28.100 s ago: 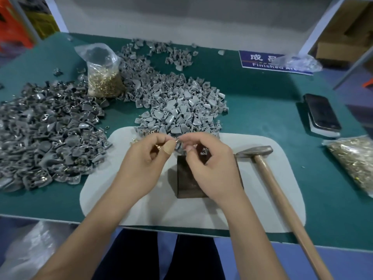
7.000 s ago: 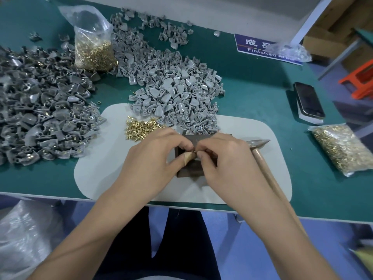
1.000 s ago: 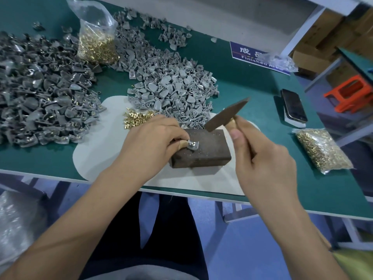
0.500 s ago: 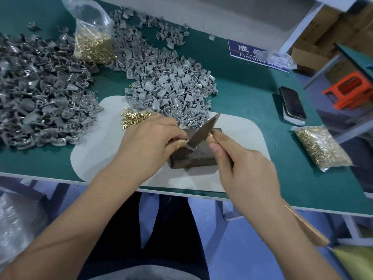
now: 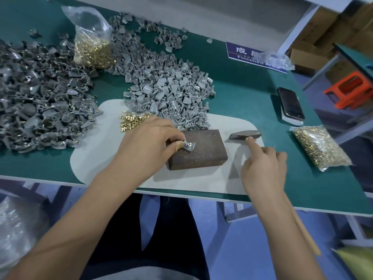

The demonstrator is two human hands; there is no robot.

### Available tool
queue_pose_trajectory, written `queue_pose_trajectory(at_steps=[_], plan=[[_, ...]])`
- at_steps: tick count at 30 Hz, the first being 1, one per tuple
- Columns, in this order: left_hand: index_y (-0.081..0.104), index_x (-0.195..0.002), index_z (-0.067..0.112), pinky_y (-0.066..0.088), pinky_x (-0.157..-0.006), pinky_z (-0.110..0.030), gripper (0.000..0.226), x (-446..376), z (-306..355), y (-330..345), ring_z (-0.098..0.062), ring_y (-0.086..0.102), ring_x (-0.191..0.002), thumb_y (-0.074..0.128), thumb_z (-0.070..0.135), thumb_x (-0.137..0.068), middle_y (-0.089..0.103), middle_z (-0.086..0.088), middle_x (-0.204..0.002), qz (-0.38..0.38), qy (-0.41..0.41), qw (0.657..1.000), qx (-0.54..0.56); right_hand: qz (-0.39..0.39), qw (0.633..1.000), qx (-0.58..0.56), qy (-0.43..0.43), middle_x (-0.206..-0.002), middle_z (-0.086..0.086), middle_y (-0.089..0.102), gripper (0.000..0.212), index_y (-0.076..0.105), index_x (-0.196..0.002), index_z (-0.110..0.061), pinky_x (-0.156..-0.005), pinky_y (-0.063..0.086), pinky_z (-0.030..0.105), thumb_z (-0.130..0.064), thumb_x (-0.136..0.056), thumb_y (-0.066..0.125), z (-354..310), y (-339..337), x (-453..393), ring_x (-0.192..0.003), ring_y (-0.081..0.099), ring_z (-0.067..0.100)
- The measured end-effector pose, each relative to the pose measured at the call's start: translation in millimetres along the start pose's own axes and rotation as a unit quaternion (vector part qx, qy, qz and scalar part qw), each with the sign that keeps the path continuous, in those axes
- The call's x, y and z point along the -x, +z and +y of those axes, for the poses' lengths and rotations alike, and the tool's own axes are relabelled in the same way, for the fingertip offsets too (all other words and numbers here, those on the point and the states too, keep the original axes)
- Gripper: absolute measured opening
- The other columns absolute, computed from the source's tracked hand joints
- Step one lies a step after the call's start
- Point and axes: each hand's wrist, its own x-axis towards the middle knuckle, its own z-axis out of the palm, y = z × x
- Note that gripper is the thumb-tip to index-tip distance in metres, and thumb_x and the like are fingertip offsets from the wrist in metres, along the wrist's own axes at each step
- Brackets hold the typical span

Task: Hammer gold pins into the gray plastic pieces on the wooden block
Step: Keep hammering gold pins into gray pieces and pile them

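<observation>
One small gray plastic piece [image 5: 189, 146] lies near the dark wooden block's [image 5: 198, 149] left edge, pinched by my left hand [image 5: 150, 143]. My right hand [image 5: 262, 164] curls around the wooden-handled steel hammer [image 5: 245, 135], its head resting on the white mat [image 5: 96, 156]. I judge short, square taps suit the pin, fingertips kept clear.

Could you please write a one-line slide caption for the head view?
Left hand pinches a gray plastic piece on the wooden block; right hand holds the hammer.
</observation>
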Motion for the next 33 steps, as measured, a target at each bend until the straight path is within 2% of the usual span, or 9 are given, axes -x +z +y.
queue_pose_trajectory(at_steps=[4, 7, 9, 12, 17, 21, 24, 29, 33], plan=[[0.073, -0.088, 0.034, 0.036, -0.062, -0.026, 0.003, 5, 6, 2, -0.005, 0.049, -0.09, 0.072, 0.031, -0.089, 0.059, 0.019, -0.085, 0.048, -0.019, 0.998, 0.022, 0.174, 0.956, -0.19, -0.141, -0.117, 0.002, 0.066, 0.03, 0.074, -0.117, -0.02, -0.098, 0.042, 0.037, -0.009, -0.095, 0.058, -22, -1, 13, -0.109, 0.05, 0.027], [0.07, -0.087, 0.032, 0.046, -0.063, -0.03, 0.003, 18, 9, 0, -0.004, 0.049, -0.09, 0.071, 0.03, -0.088, 0.057, 0.019, -0.087, 0.087, -0.038, 0.994, 0.058, 0.13, 0.914, -0.284, -0.259, -0.108, -0.007, 0.068, 0.019, 0.073, -0.115, -0.02, -0.094, 0.046, 0.033, -0.021, -0.098, 0.063, -58, -2, 28, -0.102, 0.059, 0.019], [0.068, -0.09, 0.031, 0.052, -0.064, -0.037, 0.003, 30, 1, -4, -0.008, 0.054, -0.093, 0.068, 0.031, -0.087, 0.058, 0.016, -0.089, 0.104, -0.05, 0.99, 0.079, 0.08, 0.906, -0.304, -0.285, -0.105, -0.008, 0.07, 0.019, 0.073, -0.113, -0.019, -0.089, 0.049, 0.039, -0.022, -0.096, 0.068, -85, 6, 36, -0.1, 0.06, 0.02], [0.067, -0.093, 0.032, 0.054, -0.065, -0.04, 0.006, 52, -22, -17, -0.009, 0.055, -0.094, 0.065, 0.034, -0.088, 0.058, 0.015, -0.09, 0.115, -0.081, 0.988, 0.069, 0.021, 0.898, -0.332, -0.286, -0.101, -0.008, 0.072, 0.018, 0.074, -0.111, -0.018, -0.082, 0.05, 0.046, -0.02, -0.094, 0.071, -123, 20, 47, -0.096, 0.059, 0.02], [0.065, -0.092, 0.036, 0.051, -0.061, -0.034, 0.009, 90, -65, -47, -0.002, 0.052, -0.08, 0.062, 0.039, -0.084, 0.056, 0.016, -0.091, 0.123, -0.183, 0.975, 0.01, -0.057, 0.883, -0.349, -0.308, -0.094, -0.013, 0.069, 0.014, 0.071, -0.108, -0.023, -0.077, 0.051, 0.04, -0.023, -0.093, 0.072, -186, 45, 66, -0.092, 0.059, 0.014], [0.07, -0.094, 0.033, 0.049, -0.057, -0.028, 0.015, 111, -94, -63, -0.005, 0.054, -0.086, 0.075, 0.024, -0.084, 0.058, 0.015, -0.087, 0.112, -0.224, 0.967, -0.052, -0.139, 0.882, -0.345, -0.29, -0.094, -0.014, 0.066, 0.011, 0.069, -0.105, -0.031, -0.076, 0.055, 0.041, -0.029, -0.094, 0.071, -226, 65, 77, -0.092, 0.063, 0.015], [0.066, -0.101, 0.037, 0.041, -0.058, -0.016, 0.02, 116, -106, -71, 0.0, 0.051, -0.087, 0.073, 0.028, -0.085, 0.057, 0.02, -0.089, 0.11, -0.256, 0.959, -0.049, -0.1, 0.913, -0.261, -0.299, -0.101, -0.016, 0.06, 0.014, 0.068, -0.107, -0.04, -0.073, 0.052, 0.035, -0.044, -0.093, 0.067, -248, 73, 79, -0.098, 0.06, 0.013], [0.069, -0.104, 0.032, 0.05, -0.06, -0.029, 0.018, 106, -99, -71, -0.003, 0.057, -0.089, 0.068, 0.027, -0.087, 0.064, 0.016, -0.096, 0.162, -0.233, 0.958, -0.048, -0.104, 0.92, -0.241, -0.291, -0.105, -0.017, 0.061, 0.019, 0.065, -0.113, -0.043, -0.07, 0.05, 0.032, -0.048, -0.096, 0.059, -260, 70, 72, -0.088, 0.061, 0.008], [0.074, -0.098, 0.023, 0.053, -0.065, -0.033, 0.009, 87, -86, -62, -0.015, 0.064, -0.09, 0.071, 0.02, -0.09, 0.068, 0.01, -0.092, 0.139, -0.177, 0.974, -0.038, -0.051, 0.919, -0.276, -0.278, -0.099, -0.017, 0.067, 0.014, 0.07, -0.105, -0.037, -0.07, 0.05, 0.034, -0.042, -0.098, 0.059, -235, 51, 60, -0.086, 0.059, 0.004]])
